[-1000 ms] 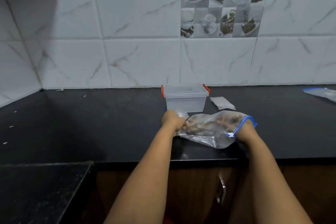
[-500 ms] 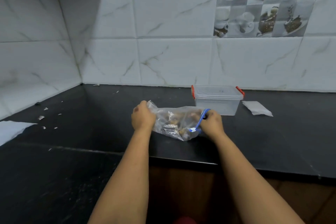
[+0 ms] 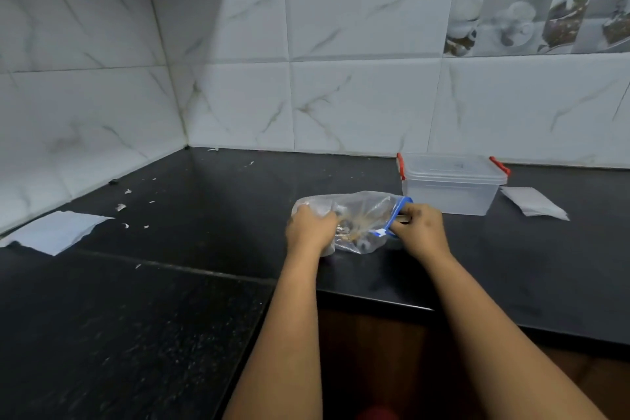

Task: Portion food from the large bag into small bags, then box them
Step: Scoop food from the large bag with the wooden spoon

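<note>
Left hand [image 3: 311, 228] grip: clutches large bag [image 3: 354, 219] closed end, anchoring it on counter [image 3: 204, 215].
Right hand [image 3: 420, 228] grip: pinches blue zip edge [image 3: 397, 215], likely to open.

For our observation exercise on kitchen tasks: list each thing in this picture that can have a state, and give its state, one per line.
Large bag: lying on the counter, food inside, held at both ends.
Blue zip strip: pinched by the right hand; open or sealed cannot be told.
Left hand: grips the bag's closed end.
Right hand: pinches the zip end.
Box: lid on, nothing visible inside.
Small bag: lying flat, untouched.
</note>
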